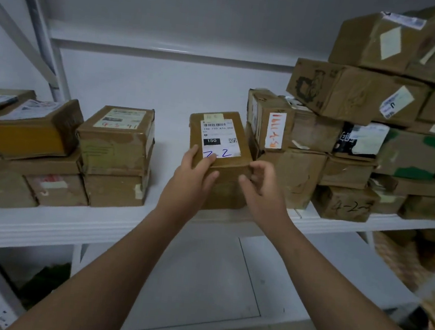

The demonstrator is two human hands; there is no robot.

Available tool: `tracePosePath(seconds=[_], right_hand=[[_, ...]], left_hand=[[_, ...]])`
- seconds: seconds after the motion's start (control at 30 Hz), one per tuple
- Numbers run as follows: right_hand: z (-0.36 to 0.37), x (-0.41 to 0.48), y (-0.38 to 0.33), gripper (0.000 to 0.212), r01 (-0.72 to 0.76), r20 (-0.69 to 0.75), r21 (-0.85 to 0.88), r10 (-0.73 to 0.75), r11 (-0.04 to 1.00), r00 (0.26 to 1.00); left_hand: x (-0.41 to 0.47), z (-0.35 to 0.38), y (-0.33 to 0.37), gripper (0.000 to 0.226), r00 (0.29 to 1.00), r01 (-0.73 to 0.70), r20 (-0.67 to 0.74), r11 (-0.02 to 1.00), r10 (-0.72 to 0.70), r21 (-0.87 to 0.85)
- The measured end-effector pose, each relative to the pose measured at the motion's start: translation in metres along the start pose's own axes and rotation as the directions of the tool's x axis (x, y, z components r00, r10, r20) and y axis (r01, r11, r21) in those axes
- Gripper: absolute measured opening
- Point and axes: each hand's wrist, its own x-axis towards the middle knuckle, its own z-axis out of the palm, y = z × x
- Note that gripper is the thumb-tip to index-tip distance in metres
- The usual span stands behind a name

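A brown cardboard parcel (230,129) stands on the white shelf (54,222), near its front edge. A white shipping label on its top bears a barcode, a black "150" patch and blue handwriting. My left hand (193,171) holds the parcel's near left corner, fingers lying on the top over the label's lower edge. My right hand (261,185) hovers at the near right corner with fingers curled, and whether it touches the box is unclear.
Stacked parcels (116,152) sit to the left, with a low pile (25,130) further left. A tall, leaning heap of boxes (355,98) crowds the right side. Bare shelf lies between the left stack and the held parcel. A lower shelf (227,272) shows below.
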Motion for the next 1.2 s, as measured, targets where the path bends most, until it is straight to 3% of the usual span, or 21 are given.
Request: tracePosePath(seconds=[0.1,0.23,0.33,0.4,0.47,0.53,0.6,0.73,0.8,0.87,0.97,1.07,1.2], right_hand=[[0.001,0.003,-0.007,0.031,-0.050,-0.049,0.083,0.054,0.995,0.997],[0.001,0.004,-0.011,0.051,-0.058,0.038,-0.073,0.061,0.996,0.997],[0.001,-0.002,-0.010,0.052,-0.070,0.093,-0.088,0.079,0.994,0.993],[-0.001,-0.008,-0.009,0.048,-0.079,0.059,-0.025,0.081,0.997,0.995],[-0.004,-0.014,-0.007,0.040,-0.097,0.028,0.073,0.096,0.993,0.995],[-0.006,-0.019,-0.006,0.028,-0.117,0.049,0.226,0.109,0.967,0.993],[-0.009,-0.021,-0.005,0.028,-0.136,0.080,0.362,0.114,0.922,0.990],[-0.011,-0.023,-0.005,0.016,-0.140,0.086,0.515,0.111,0.845,0.990],[-0.010,-0.025,-0.009,0.018,-0.075,0.058,0.522,0.053,0.849,0.997],[-0.012,-0.028,-0.012,0.036,0.005,0.058,0.502,-0.040,0.865,0.997],[-0.017,-0.030,-0.018,0.059,0.078,0.116,0.463,-0.147,0.883,0.982],[-0.022,-0.030,-0.023,0.061,0.100,0.137,0.427,-0.173,0.899,0.975],[-0.020,-0.031,-0.028,0.057,0.148,0.120,0.389,-0.210,0.909,0.970]], left_hand=[[-0.018,0.000,0.001,0.042,0.996,0.015,-0.082,0.999,-0.019,-0.051],[-0.035,-0.001,0.004,0.028,0.977,0.047,-0.195,0.984,-0.080,-0.171],[-0.036,-0.002,0.008,0.019,0.945,0.142,-0.241,0.941,-0.221,-0.307],[-0.036,-0.005,0.011,0.027,0.912,0.235,-0.191,0.844,-0.363,-0.482],[-0.038,-0.008,0.013,0.047,0.902,0.279,-0.131,0.786,-0.412,-0.551],[-0.044,-0.009,0.015,0.053,0.924,0.245,-0.114,0.793,-0.366,-0.558],[-0.048,-0.011,0.019,0.038,0.948,0.158,-0.129,0.784,-0.290,-0.601],[-0.050,-0.022,0.028,0.025,0.960,0.084,-0.121,0.675,-0.252,-0.733],[-0.051,-0.025,0.032,0.019,0.967,0.071,-0.087,0.583,-0.239,-0.809],[-0.052,-0.028,0.036,0.019,0.973,0.054,-0.074,0.534,-0.217,-0.843],[-0.054,-0.034,0.038,0.038,0.982,0.001,-0.093,0.501,-0.163,-0.865],[-0.056,-0.037,0.037,0.050,0.988,-0.027,-0.099,0.496,-0.121,-0.868],[-0.060,-0.038,0.036,0.050,0.986,-0.057,-0.127,0.489,-0.112,-0.871]])
